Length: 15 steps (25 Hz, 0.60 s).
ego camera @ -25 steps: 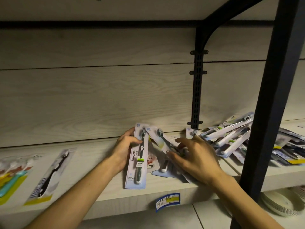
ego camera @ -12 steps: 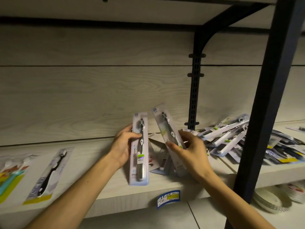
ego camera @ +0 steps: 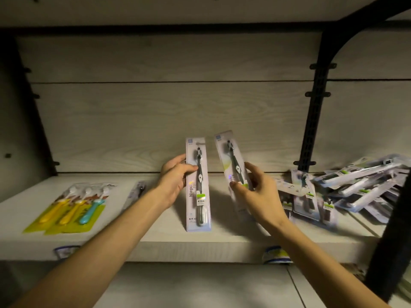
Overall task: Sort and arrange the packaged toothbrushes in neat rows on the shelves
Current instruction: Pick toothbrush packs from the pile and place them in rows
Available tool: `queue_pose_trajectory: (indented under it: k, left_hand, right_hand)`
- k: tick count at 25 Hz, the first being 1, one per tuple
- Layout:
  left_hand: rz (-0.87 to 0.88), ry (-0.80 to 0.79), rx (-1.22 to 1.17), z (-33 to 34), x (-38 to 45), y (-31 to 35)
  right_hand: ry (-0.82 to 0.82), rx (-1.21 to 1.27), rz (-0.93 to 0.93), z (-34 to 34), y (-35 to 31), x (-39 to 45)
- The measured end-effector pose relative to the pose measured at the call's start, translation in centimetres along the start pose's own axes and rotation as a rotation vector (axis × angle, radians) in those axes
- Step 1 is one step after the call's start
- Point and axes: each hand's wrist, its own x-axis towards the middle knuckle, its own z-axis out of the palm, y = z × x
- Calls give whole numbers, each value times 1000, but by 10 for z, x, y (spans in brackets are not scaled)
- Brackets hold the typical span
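Left hand [ego camera: 175,176] grips a Niepo toothbrush pack [ego camera: 198,185] by its edge, upright over the shelf [ego camera: 155,238]; right hand [ego camera: 255,190] pinches a 2nd, tilted pack [ego camera: 231,165]. Best to square both packs parallel and lay them side by side, edges flush. Loose packs lie heaped [ego camera: 347,192] at right, a 3-brush children's pack [ego camera: 73,207] at left. Pale wood-grain panelling, black bracket [ego camera: 315,107], dim light.

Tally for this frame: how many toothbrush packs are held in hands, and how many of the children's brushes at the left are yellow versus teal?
Held dark-brush packs: 2, left hand's pack and right hand's pack
Yellow children's brushes: 2
Teal children's brush: 1
Total: 5
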Motion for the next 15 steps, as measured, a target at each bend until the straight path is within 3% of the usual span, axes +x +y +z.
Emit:
queue_pose_trajectory:
  k: [7, 11, 13, 15]
  left_hand:
    - [-32, -34, 233, -41, -6, -1]
    - [53, -74, 343, -40, -5, -11]
    - [160, 1, 592, -39, -3, -19]
    - [237, 42, 1005, -43, -3, -27]
  right_hand:
    - [-4, -145, -1, 52, -14, -9]
    - [-21, -261, -13, 54, -16, -13]
    - [-18, -392, -18, 56, -15, -12]
    - [-80, -533, 4, 60, -12, -10]
